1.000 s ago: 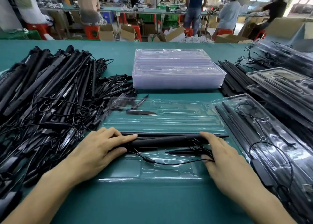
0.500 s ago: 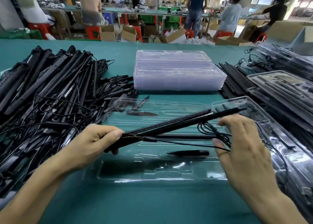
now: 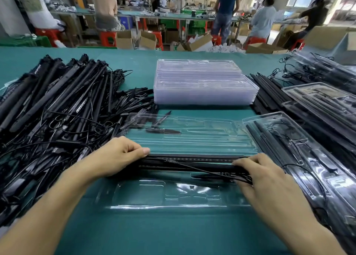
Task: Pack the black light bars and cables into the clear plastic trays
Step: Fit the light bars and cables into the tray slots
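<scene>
An open clear plastic tray point(image 3: 173, 197) lies on the green table in front of me. A black light bar point(image 3: 192, 165) lies level across its middle, with a thin black cable point(image 3: 208, 170) running along it. My left hand point(image 3: 115, 154) holds the bar's left end with curled fingers. My right hand point(image 3: 269, 179) holds the right end, fingers curled over the bar and the bunched cable. A small black part point(image 3: 163, 131) sits in the tray's far half.
A big heap of black bars and cables point(image 3: 54, 110) fills the left. A stack of empty clear trays point(image 3: 204, 83) stands behind. Filled trays point(image 3: 308, 158) and loose bars point(image 3: 269, 96) lie at the right. People work at tables beyond.
Half a second ago the bar was lifted and tilted, its right end high. Now both hands have brought it down level into the tray.
</scene>
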